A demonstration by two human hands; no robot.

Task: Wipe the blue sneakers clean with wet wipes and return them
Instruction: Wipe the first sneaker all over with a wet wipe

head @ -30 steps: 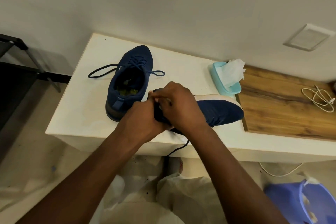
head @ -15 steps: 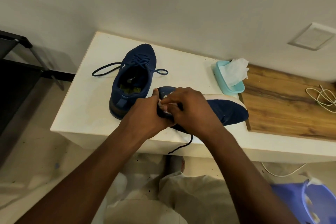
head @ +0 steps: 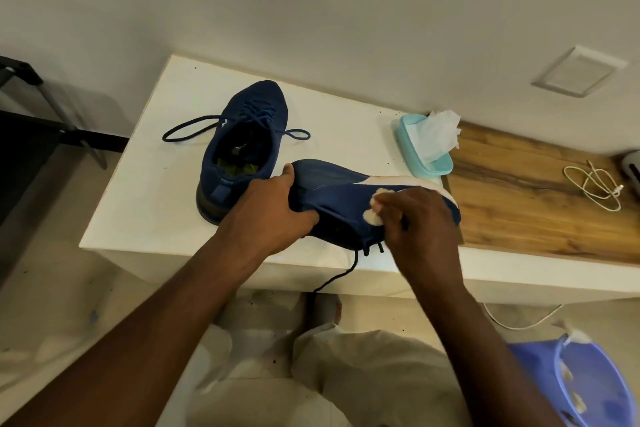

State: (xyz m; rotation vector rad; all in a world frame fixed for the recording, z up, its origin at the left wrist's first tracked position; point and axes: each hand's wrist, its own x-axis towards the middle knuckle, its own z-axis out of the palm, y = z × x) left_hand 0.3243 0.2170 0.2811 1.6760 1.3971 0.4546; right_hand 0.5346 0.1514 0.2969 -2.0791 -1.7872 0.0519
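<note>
One blue sneaker (head: 242,146) stands upright on the white table (head: 149,191), toe toward the wall, laces spread out. The second blue sneaker (head: 343,198) lies on its side near the front edge, white sole facing the wall. My left hand (head: 273,215) grips its heel end. My right hand (head: 422,222) pinches a crumpled wet wipe (head: 374,208) against the sneaker's side near the toe. A teal pack of wet wipes (head: 426,146) with a sheet sticking up sits beyond the toe.
A wooden board (head: 540,204) adjoins the white table on the right, with a coiled white cable (head: 595,187) on it. A purple bin (head: 588,388) holding used wipes stands on the floor at lower right. A black rack (head: 31,121) is at the left.
My right hand has slid the wipe from the heel toward the toe along the sneaker's side. My left hand keeps hold of the heel end.
</note>
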